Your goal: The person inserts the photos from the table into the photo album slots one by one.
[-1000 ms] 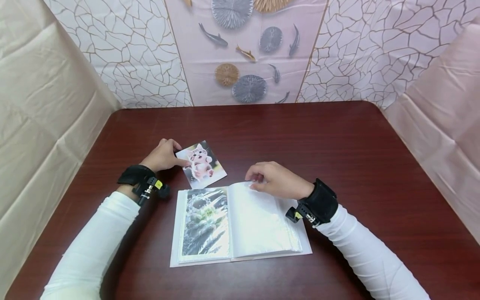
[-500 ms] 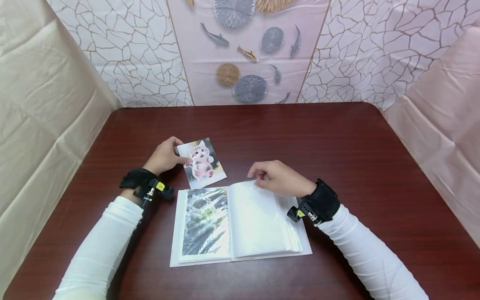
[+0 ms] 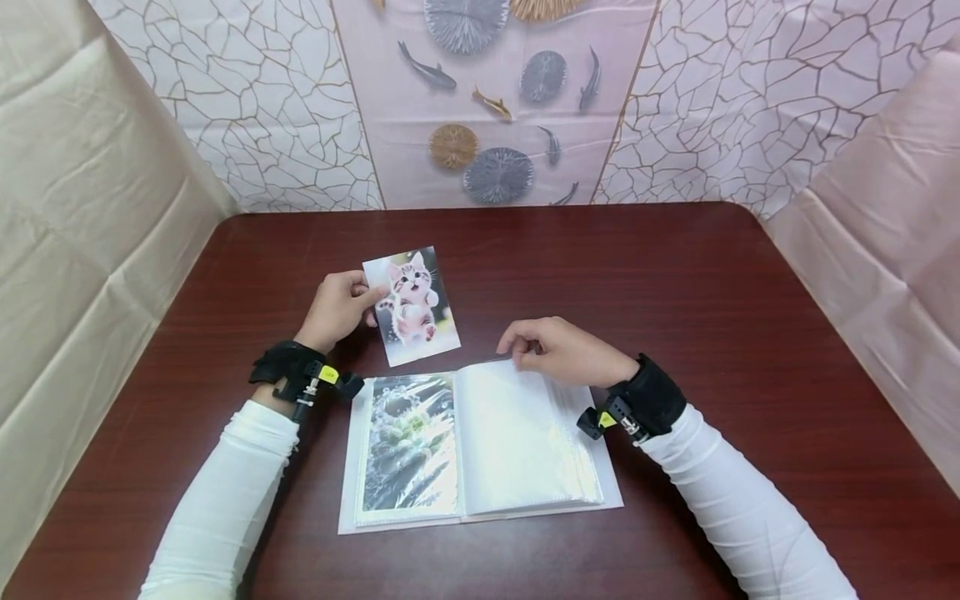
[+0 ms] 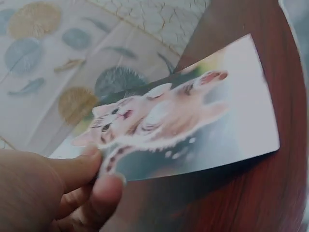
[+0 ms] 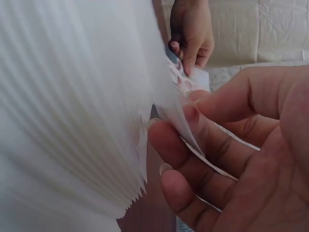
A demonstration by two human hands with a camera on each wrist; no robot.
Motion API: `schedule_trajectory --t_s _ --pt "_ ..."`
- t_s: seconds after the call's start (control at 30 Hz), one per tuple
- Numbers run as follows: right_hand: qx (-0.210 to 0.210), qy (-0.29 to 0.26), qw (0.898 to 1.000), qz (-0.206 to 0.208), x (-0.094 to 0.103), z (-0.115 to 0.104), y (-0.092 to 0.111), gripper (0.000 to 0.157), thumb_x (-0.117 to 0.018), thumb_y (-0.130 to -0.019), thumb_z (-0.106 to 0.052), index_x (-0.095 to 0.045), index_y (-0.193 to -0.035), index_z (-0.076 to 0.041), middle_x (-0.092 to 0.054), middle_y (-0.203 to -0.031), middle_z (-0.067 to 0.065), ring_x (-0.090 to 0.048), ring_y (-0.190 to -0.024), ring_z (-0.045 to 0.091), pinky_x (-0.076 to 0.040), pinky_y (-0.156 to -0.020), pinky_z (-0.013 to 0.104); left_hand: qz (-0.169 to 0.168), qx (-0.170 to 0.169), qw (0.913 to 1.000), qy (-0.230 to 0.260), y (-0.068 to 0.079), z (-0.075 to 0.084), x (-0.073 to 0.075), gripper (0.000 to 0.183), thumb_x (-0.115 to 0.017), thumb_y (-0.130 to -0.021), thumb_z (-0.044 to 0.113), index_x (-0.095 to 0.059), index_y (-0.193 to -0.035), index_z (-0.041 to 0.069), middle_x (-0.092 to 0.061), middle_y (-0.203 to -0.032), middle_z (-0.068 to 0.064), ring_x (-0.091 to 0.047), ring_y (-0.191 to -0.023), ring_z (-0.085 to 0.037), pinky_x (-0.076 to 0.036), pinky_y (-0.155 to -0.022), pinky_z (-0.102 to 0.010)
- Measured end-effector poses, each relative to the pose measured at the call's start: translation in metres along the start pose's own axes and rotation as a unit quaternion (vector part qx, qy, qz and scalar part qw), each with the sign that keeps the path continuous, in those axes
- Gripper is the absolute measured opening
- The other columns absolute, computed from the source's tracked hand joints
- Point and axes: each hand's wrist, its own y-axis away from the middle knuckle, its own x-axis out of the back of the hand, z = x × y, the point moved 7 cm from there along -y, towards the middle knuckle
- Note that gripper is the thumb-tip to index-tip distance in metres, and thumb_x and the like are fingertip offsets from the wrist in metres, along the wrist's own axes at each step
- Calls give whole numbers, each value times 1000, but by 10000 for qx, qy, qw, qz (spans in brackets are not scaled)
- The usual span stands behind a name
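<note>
A kitten photo [image 3: 414,312] is raised above the dark table, its left edge pinched between the thumb and fingers of my left hand [image 3: 335,307]. The left wrist view shows the photo [image 4: 164,116] bending slightly, thumb on its picture side. Below it lies a photo album [image 3: 347,467], spread flat. Its left page carries a plant picture [image 3: 408,442] under glossy plastic; the right page [image 3: 517,442] is a blank white sleeve. At the top of that page, my right hand [image 3: 566,354] pinches the clear sleeve [image 5: 186,128], whose opening parts slightly in the right wrist view.
The reddish-brown table [image 3: 637,267] extends around the album. Patterned cloth [image 3: 487,100] hangs behind the table, with pale drapes [image 3: 97,250] at both sides. A black camera strap [image 3: 288,362] is on each wrist.
My left hand has lifted the kitten photo from beside the album, moving it up and slightly right and turning it more upright. The right hand has shifted only slightly at the sleeve's top.
</note>
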Motion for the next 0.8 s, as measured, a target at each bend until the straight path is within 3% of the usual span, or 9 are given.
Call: schedule_trajectory --t_s 0.3,0.6,0.8 --pt "118 -184 9997 -114 2 -2 2 21 -59 -91 -2 -63 -112 -3 -63 -84 3 -55 -79 17 -46 -71 30 21 -273 9931 1142 3 23 -21 28 -60 -93 31 -64 -99 3 -64 -68 -12 -62 -59 -32 -31 -43 -25" --pt "108 -324 9994 -66 4 -1 1 20 -62 -90 -5 -62 -110 -4 -64 -83 3 -54 -77 17 -44 -71 31 -196 -404 9905 1303 2 35 -38 33 -61 -91 35 -66 -104 6 -65 -71 -12 -60 -60 -36 -33 -44 -24" --pt "52 -430 9990 127 9 0 0 18 -65 -88 -6 -61 -105 -8 -65 -84 0 -57 -77 16 -46 -70 31 -291 -554 9885 1379 -1 42 -45 29 -61 -92 29 -66 -107 6 -64 -72 -17 -60 -62 -41 -25 -41 -27"
